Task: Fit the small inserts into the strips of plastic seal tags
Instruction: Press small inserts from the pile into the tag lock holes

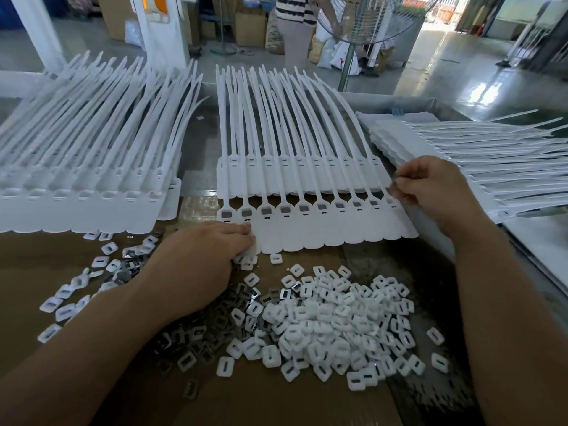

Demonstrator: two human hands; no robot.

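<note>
My left hand (212, 247) lies on the near left corner of the strip of seal tags (322, 232), fingertips (247, 238) bent down over the edge of the first tag's flat end. A few loose white inserts (246, 261) lie touching them underneath, and I cannot tell whether those fingers hold any. My right hand (430, 186) is at the far right of the same strip, thumb and forefinger drawn narrow, pinching its right edge just beside the last tag's head; that spot is blurred. The strip lies flat between my two hands, tails pointing away from me. The heap of white inserts (338, 318) sits near me on the cardboard (37, 262), between my forearms, with dark metal clips (215, 321) just left of it. Stacked strips lie left (76, 195) and right (461, 142)
</note>
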